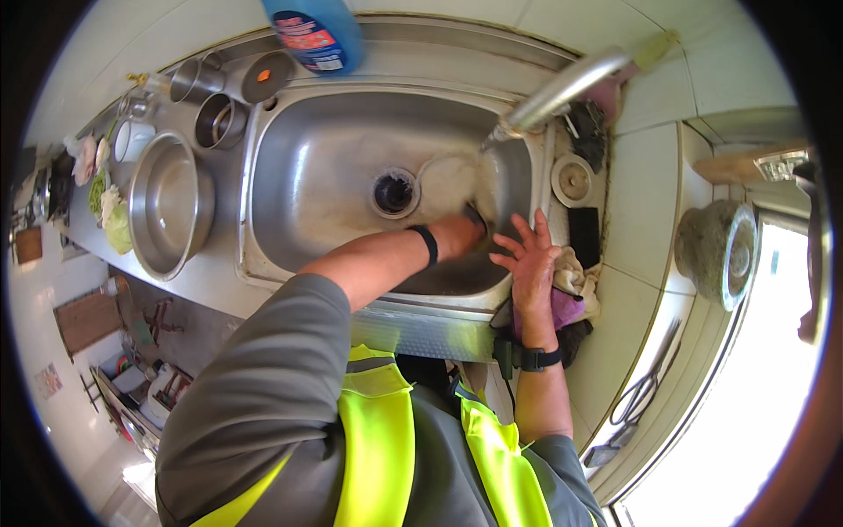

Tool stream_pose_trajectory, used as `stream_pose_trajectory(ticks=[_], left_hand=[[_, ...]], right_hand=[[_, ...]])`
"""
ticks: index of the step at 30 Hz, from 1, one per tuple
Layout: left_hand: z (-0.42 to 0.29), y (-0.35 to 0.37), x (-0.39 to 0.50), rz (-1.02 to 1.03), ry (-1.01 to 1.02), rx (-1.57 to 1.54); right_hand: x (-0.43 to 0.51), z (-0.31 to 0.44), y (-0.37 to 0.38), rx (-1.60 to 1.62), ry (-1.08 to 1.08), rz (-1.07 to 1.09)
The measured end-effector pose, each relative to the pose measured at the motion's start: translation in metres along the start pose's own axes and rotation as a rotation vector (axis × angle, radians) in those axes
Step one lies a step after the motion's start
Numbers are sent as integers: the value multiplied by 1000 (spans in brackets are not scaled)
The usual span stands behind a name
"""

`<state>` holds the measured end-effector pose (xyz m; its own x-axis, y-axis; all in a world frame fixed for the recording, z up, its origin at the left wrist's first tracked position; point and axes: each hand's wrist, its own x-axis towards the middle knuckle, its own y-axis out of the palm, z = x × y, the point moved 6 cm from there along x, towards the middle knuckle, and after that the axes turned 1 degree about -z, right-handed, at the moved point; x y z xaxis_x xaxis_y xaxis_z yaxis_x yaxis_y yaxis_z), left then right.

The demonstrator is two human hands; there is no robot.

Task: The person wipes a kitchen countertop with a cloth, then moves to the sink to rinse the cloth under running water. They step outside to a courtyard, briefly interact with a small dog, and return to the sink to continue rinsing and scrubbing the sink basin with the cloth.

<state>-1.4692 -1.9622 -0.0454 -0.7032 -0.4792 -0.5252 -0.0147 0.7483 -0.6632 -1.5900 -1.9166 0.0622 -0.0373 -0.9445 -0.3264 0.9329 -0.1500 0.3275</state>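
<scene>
My left hand (457, 236) reaches into the stainless steel sink basin (316, 151), low on its right side. Its fingers curl around a small dark object (473, 216), which is blurred and mostly hidden; its kind cannot be made out. Whitish water or foam (451, 181) spreads over the basin floor between this hand and the round drain (395, 193). Above the basin's right end, the metal faucet (570, 89) points down with water at its spout. My right hand (532, 263) is held over the right front rim, palm partly up, fingers spread and holding nothing.
A steel bowl (168, 204), a steel cup (220, 120), a white mug (134, 139) and vegetables (118, 227) crowd the left counter. Behind the basin stands a blue bottle (319, 33). At right are a small dish (571, 181), a black pad (584, 236), cloths (576, 280) and a stone mortar (714, 253).
</scene>
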Motion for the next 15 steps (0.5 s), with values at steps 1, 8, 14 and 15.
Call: stream_pose_trajectory(ticks=[1, 8, 14, 15], left_hand=[[-14, 10, -6, 94, 163, -5], [104, -36, -55, -159, -261, 97], [165, -82, -58, -607, -604, -124], [152, -78, -42, -551, -545, -163]], right_hand=[[0, -1, 0, -5, 1, 2], [-1, -1, 1, -51, 14, 20], [-2, 0, 3, -141, -2, 3], [-2, 1, 3, -150, 0, -2]])
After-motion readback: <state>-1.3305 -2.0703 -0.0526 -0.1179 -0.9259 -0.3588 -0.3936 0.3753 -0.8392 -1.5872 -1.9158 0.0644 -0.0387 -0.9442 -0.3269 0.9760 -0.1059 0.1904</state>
